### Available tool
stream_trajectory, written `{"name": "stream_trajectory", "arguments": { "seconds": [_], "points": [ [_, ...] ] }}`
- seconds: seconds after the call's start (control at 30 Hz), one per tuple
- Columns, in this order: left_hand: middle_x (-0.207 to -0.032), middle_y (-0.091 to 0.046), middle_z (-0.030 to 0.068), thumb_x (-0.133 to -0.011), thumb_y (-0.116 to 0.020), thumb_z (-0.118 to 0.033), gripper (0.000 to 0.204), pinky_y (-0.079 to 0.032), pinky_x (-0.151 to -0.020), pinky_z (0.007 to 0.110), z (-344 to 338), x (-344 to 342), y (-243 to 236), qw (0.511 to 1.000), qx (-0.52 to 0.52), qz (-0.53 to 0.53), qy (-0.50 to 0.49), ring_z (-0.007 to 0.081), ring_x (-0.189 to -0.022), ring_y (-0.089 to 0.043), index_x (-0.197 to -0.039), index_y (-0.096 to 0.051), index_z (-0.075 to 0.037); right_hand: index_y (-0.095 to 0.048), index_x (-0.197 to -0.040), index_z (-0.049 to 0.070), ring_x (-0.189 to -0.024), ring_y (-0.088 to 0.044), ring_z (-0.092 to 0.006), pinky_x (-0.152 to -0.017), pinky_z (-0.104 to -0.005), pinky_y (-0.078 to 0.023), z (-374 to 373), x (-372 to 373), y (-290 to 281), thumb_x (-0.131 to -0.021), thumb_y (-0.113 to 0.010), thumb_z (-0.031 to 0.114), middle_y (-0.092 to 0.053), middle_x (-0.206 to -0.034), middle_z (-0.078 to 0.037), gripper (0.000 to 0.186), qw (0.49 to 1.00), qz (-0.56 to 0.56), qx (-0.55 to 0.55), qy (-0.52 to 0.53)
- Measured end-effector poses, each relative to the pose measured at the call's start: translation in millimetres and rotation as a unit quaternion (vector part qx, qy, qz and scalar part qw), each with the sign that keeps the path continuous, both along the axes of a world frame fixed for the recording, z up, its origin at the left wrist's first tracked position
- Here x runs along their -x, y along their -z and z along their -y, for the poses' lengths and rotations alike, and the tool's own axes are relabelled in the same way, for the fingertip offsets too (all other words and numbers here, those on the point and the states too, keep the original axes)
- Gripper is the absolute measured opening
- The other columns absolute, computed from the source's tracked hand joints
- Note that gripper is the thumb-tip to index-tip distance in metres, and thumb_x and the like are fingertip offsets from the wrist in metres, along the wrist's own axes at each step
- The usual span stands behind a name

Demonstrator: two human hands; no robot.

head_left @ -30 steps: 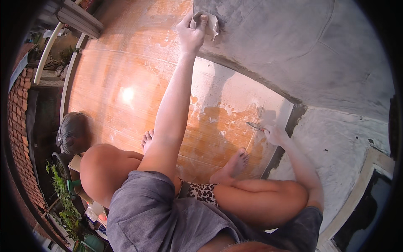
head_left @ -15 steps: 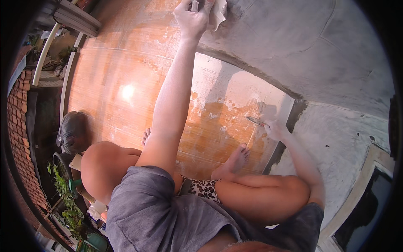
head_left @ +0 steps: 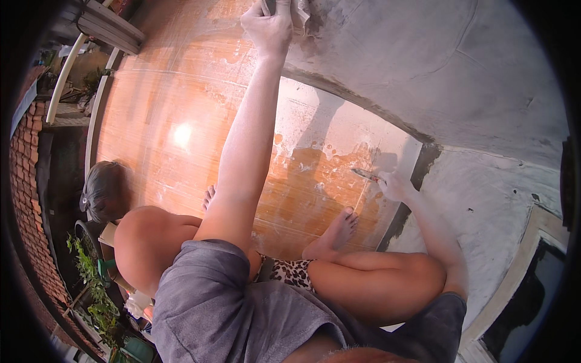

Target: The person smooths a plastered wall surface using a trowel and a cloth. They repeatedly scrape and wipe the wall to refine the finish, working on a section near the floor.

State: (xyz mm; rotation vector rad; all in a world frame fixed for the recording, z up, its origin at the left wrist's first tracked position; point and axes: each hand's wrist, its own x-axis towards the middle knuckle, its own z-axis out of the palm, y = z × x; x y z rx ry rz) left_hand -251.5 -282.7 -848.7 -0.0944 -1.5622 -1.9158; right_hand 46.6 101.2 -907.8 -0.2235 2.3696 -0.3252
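At the top edge of the picture my left hand (head_left: 270, 30) is closed on a pale crumpled sheet (head_left: 301, 17), beside the grey plastered wall (head_left: 411, 48). The arm is stretched far out and coated with white dust. The tips of the fingers and part of the sheet are cut off by the frame. Lower on the right, my right hand (head_left: 396, 186) grips a narrow scraper (head_left: 365, 175) smeared with white. Its blade points left, above the wet, whitish patch of the orange tiled floor (head_left: 157, 115). Some of its handle is hidden in the hand.
My bare foot (head_left: 334, 235) rests on the tiles below the scraper. A dark plastic bag (head_left: 104, 190) sits beside my left knee. Potted plants (head_left: 91, 272) and a brick-tiled roof (head_left: 27, 181) lie beyond the floor's left edge. A framed window (head_left: 535, 284) is at the right.
My left hand has shifted slightly left and up, and less of the pale sheet sticks out past it. My right hand and the scraper have moved only slightly left.
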Motion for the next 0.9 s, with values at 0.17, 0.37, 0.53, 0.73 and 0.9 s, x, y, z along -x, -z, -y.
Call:
{"name": "stream_trajectory", "arguments": {
  "seconds": [0.17,0.37,0.53,0.73,0.9],
  "points": [
    [-0.083,-0.074,0.0056,-0.096,-0.076,-0.039,0.04,-0.051,-0.074,0.028,2,4,1,0.999,0.02,0.048,0.006,0.0111,-0.079,-0.066,-0.094,-0.076,0.0,-0.068,-0.099,0.003,-0.085,-0.068,-0.0464,-0.08,-0.0572,-0.053,3,3,4,-0.095,-0.057,0.022,-0.07,-0.083,-0.026,0.023,0.997,-0.024,0.001,-0.073],
    [-0.079,-0.072,0.0037,-0.098,-0.074,-0.04,0.041,-0.046,-0.06,0.025,-19,-26,21,0.997,0.03,-0.008,-0.07,0.0085,-0.063,-0.062,-0.092,-0.074,0.001,-0.067,-0.099,0.003,-0.087,-0.068,-0.047,-0.082,-0.0586,-0.052,0,13,-9,-0.095,-0.056,0.021,-0.07,-0.085,-0.026,0.022,0.999,-0.053,-0.003,0.005],
    [-0.068,-0.062,-0.0016,-0.098,-0.075,-0.035,0.035,-0.041,-0.054,0.025,-13,20,-19,0.998,0.034,-0.053,-0.028,0.0061,-0.058,-0.054,-0.089,-0.068,-0.002,-0.066,-0.102,0.004,-0.085,-0.068,-0.0462,-0.076,-0.056,-0.052,1,-8,-7,-0.093,-0.053,0.017,-0.069,-0.084,-0.026,0.021,1.0,0.008,-0.005,-0.019],
    [-0.093,-0.073,0.008,-0.094,-0.077,-0.044,0.048,-0.053,-0.08,0.031,-25,-21,43,0.997,-0.035,0.05,-0.043,0.0163,-0.088,-0.066,-0.106,-0.07,0.001,-0.067,-0.099,0.003,-0.089,-0.068,-0.0464,-0.08,-0.0558,-0.053,-5,0,-7,-0.094,-0.054,0.02,-0.07,-0.09,-0.026,0.022,1.0,-0.02,-0.016,-0.017],
    [-0.143,-0.055,0.0275,-0.1,-0.068,-0.041,0.069,-0.046,-0.108,0.039,-40,-25,15,0.99,0.025,0.025,-0.139,0.0327,-0.132,-0.057,-0.15,-0.045,0.001,-0.068,-0.098,0.003,-0.091,-0.069,-0.0453,-0.081,-0.0549,-0.054,-4,2,-5,-0.094,-0.054,0.02,-0.071,-0.094,-0.026,0.022,0.999,-0.033,-0.031,-0.002]
  ]
}}
